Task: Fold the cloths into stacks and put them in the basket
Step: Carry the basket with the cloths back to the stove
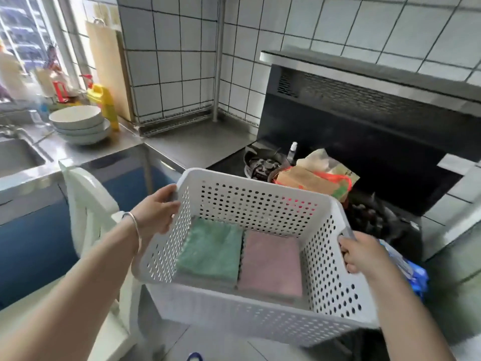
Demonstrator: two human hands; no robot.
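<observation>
With both folded stacks already lying in the white perforated basket (250, 204), the folding looks done and the step in hand is carrying: the left hand (156, 209) curls its fingers over the left rim while the right hand (361, 252) clamps the handle slot on the right wall, holding the basket up in front of the stove (325, 173). Next, I judge, it needs a level surface to be set down on, kept flat so nothing slides. Counted: one basket, two stacks side by side and touching, one green stack (212, 252), one pink stack (270, 261), plus three nested bowls (80, 125) on the counter (197, 144).
</observation>
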